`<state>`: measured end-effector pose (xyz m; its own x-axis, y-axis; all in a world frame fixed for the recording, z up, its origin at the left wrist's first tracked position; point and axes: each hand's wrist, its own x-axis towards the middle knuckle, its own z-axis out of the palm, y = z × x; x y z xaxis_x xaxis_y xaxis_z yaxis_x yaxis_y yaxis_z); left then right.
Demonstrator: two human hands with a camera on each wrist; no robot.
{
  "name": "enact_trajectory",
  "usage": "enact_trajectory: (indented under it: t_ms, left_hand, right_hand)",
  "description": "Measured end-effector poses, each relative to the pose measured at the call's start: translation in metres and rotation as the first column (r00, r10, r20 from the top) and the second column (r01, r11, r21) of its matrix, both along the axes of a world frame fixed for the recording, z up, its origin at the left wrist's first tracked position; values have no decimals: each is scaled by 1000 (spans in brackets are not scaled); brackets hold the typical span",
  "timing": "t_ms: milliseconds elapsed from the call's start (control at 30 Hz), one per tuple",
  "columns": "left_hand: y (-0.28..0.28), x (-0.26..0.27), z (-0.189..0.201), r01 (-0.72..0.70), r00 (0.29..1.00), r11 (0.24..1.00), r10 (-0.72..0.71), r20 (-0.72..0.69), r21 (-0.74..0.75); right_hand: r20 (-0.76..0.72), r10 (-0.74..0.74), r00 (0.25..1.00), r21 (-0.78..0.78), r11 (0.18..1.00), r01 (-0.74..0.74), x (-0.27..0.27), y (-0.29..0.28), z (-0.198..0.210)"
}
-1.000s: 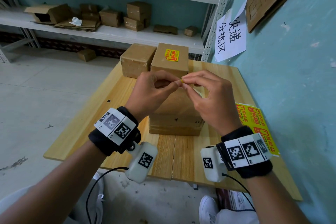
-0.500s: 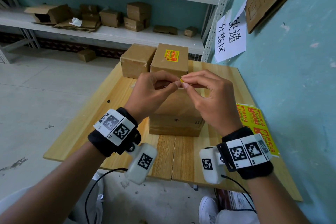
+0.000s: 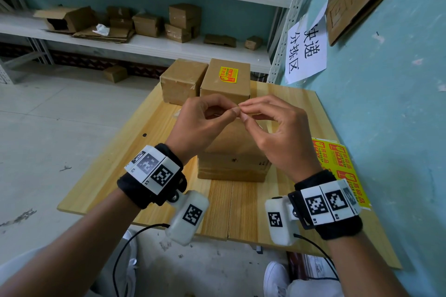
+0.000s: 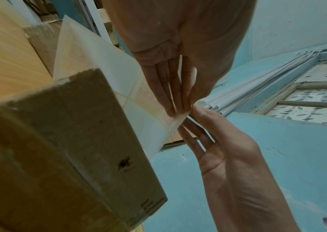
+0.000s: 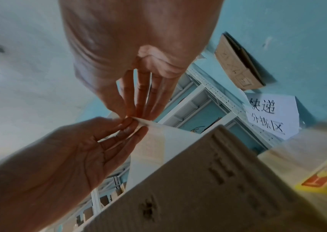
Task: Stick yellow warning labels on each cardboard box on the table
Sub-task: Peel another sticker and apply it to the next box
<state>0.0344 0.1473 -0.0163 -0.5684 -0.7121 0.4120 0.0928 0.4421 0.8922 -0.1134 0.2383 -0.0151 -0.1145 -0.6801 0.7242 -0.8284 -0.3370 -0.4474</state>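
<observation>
**Peeling a thin label from its backing, above the near box**

The left hand [image 3: 205, 123] and the right hand [image 3: 277, 135] meet fingertip to fingertip over the near cardboard box [image 3: 231, 164], which stands on the wooden worktop [image 3: 108, 176]. Both hands pinch one corner of a pale label sheet [image 4: 118, 75]; the other fingers are loosely bent. In the wrist views the sheet hangs down from the pinch toward the top of the box, and only its whitish back side is seen, with faint lines where the labels are cut.

I judge that the sheet is very light and limp, so it will bend and swing easily. The label is thin and probably sticky on one side; it may curl and stick to itself or to a finger. It is best taken only at the corner, with the nails separating the two layers, and then held by its edge.

The far right box [image 3: 225, 82] already carries a yellow label [image 3: 228, 75] with red print on its top. The far left box [image 3: 182, 81] shows no label. A second yellow sheet [image 3: 337, 166] with red printing lies on the worktop beside the blue wall. The boxes are plain brown and look stiff, so they should take firm pressing.
</observation>
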Motion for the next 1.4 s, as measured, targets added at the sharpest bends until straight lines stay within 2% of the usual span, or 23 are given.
enact_trajectory:
  t_ms: [167, 433, 700, 867, 1033, 1200, 1300, 1400]
  left_hand:
    - [0, 2, 2, 25, 1000, 999, -25, 14, -37]
    - [1, 1, 2, 7, 1000, 1000, -7, -4, -24]
    - [1, 1, -2, 45, 998, 996, -42, -52, 74]
    - [2, 0, -2, 39, 997, 996, -33, -71, 81]
    - [2, 0, -2, 24, 997, 998, -20, -71, 54]
    - [2, 1, -2, -24, 999, 998, 23, -33, -58]
    - [-1, 2, -2, -41, 999, 999, 40, -20, -33]
    - [-7, 4, -4, -11, 999, 994, 17, -51, 109]
  right_hand:
    - [150, -12, 989, 15, 1000, 10, 1, 1, 2]
    - [190, 0, 982, 8, 1000, -1, 1, 1, 3]
    - [120, -22, 992, -7, 1000, 23, 4, 1, 3]
    - [37, -28, 999, -20, 999, 29, 3, 0, 3]
    - [-14, -39, 999, -30, 999, 39, 3, 0, 3]
    - [-97, -64, 993, -33, 998, 61, 4, -1, 3]
    - [7, -87, 996, 31, 996, 87, 0, 0, 2]
    - [106, -145, 984, 100, 986, 134, -6, 1, -2]
